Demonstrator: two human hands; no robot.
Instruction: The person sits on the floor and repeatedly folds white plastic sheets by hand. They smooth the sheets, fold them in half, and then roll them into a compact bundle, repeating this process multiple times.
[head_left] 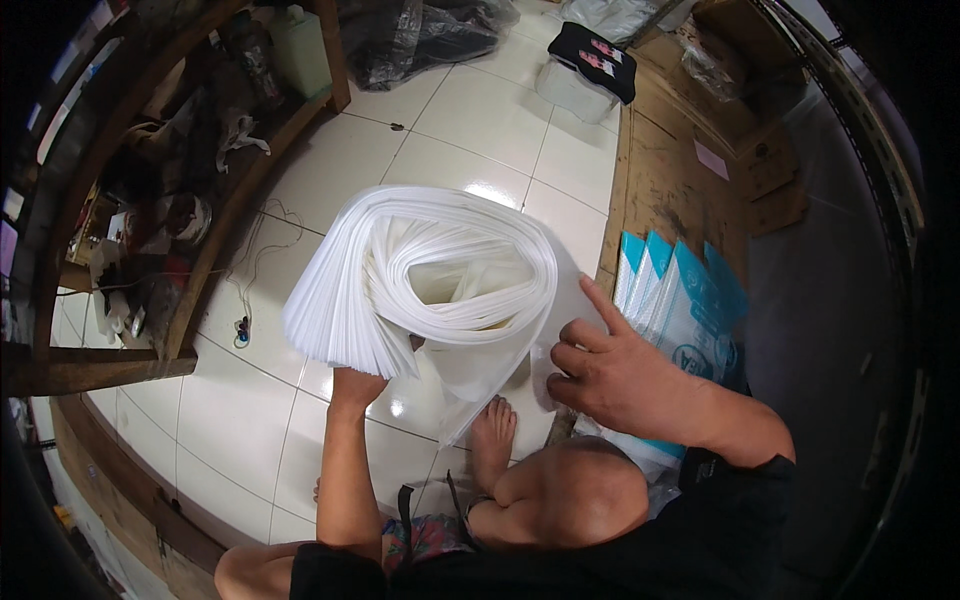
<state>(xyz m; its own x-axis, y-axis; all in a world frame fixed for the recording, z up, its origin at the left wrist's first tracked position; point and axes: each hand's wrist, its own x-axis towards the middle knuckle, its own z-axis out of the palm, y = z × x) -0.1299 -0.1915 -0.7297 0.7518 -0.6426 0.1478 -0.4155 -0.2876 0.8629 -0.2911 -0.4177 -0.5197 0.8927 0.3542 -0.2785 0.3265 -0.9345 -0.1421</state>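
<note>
A thick stack of thin white translucent sheets, rolled into a loose coil with its layers fanned at the left, hangs in front of me. My left hand is closed under the fanned edge, its fingertips hidden by the layers. At the coil's right side, my right hand has one finger stretched along the outermost translucent sheet. Its other fingers are curled together at that sheet's edge, in what looks like a pinch. A loose corner of sheet droops below the coil, above my bare foot.
Packages with blue-and-clear wrapping lie by my right arm on a wooden surface. Farther back, folded black cloth tops a pale pile. A cluttered wooden shelf stands left. A thin cable lies on the tiled floor.
</note>
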